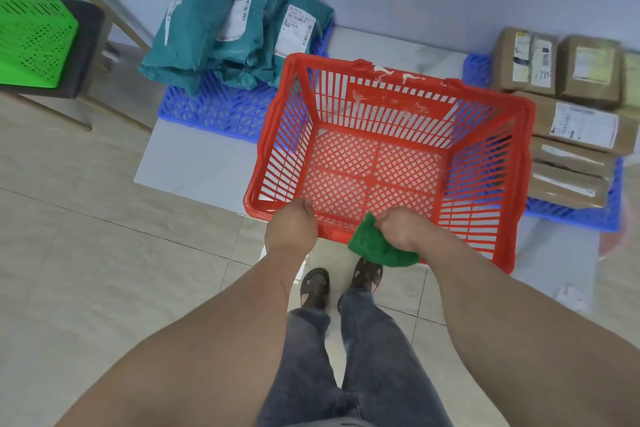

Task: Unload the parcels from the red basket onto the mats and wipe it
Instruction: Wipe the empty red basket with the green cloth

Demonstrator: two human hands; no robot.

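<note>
Red basket (pixel 388 163) emptied; wiping stage at hand.
Teal parcels (pixel 235 28) and brown parcels (pixel 568 107) lie on the blue mats (pixel 214 111); unloading appears done, wiping remains. Left hand (pixel 292 227) grips the near rim, fingers curled over it. Right hand (pixel 401 227) holds a green cloth (pixel 374 246) bunched in closed fingers at the rim.

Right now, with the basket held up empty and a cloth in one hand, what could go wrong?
The red basket seems carried by the left hand alone at its near rim, so it could tip or slip while being wiped. The right hand clutches the green cloth bunched, so it may catch in the slatted walls. White residue on the far wall may not come off. The leaning teal bags could slide off their blue mat.
</note>
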